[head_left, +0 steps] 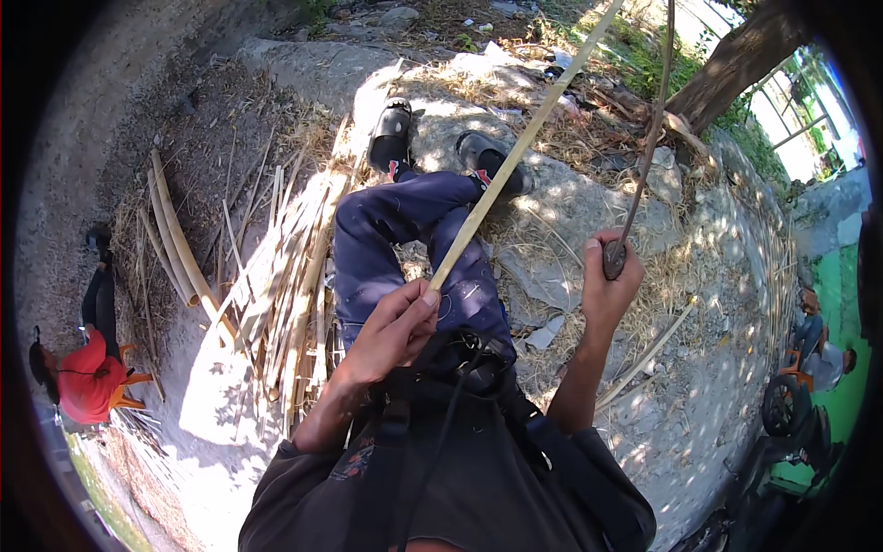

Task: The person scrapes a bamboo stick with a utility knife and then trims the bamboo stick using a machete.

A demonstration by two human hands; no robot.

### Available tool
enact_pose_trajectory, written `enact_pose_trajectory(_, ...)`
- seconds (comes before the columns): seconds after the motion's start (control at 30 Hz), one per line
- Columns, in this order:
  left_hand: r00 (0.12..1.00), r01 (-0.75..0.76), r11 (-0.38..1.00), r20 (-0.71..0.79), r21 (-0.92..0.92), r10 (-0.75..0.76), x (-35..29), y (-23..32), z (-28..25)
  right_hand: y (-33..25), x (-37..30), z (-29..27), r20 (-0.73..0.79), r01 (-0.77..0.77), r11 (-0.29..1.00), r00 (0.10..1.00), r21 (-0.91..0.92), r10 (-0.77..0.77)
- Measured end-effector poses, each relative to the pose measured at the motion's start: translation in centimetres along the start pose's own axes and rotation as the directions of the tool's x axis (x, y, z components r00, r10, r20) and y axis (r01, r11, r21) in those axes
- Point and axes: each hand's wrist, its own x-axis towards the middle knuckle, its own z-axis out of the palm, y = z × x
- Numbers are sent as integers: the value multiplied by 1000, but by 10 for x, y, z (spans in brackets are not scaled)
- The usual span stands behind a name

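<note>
My left hand [394,333] is closed around the lower end of a long, pale bamboo strip [515,155], pinching it between thumb and fingers. The strip slants up and to the right over my legs, past the top of the view. In my right hand [609,293] is a long-bladed knife [649,152], gripped by its dark, rounded handle. Its narrow brown blade, seen nearly edge-on, points up and away from me. Strip and blade are apart. Under the strip lie my legs in dark blue trousers [377,225], crossed at the shins.
A heap of split bamboo strips [294,313] lies left of my legs, with thicker bamboo pieces [175,230] beyond. One loose strip [648,357] rests on the ground at right. A tree trunk [736,69] leans at upper right. People sit at far left [87,377] and far right [832,363], near a motorcycle [782,405].
</note>
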Motion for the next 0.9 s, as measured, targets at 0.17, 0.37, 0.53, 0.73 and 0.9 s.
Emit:
enact_pose_trajectory(0.17, 991, 71, 997, 119, -23, -68, 5, 4, -2, -4, -4, -4, -24, -109, 994, 994, -13, 109)
enact_pose_trajectory(0.37, 928, 202, 974, 337, -100, -158, 17, -3, -7, -1, -26, 9, 113, -318, 922, 947, 222, 300)
enact_pose_trajectory(0.53, 886, 269, 956, 419, -114, -199, 22, -6, -11, -17, -27, 17, 171, -374, 825, 927, 424, 332)
enact_pose_trajectory(0.73, 857, 240, 970, 480, -49, -188, 26, -8, -6, -29, -25, 31, 313, -422, 708, 905, 566, 289)
enact_pose_trajectory(0.9, 839, 219, 975, 503, 32, -205, 32, -11, -8, -48, -23, 41, 350, -484, 633, 875, 604, 336)
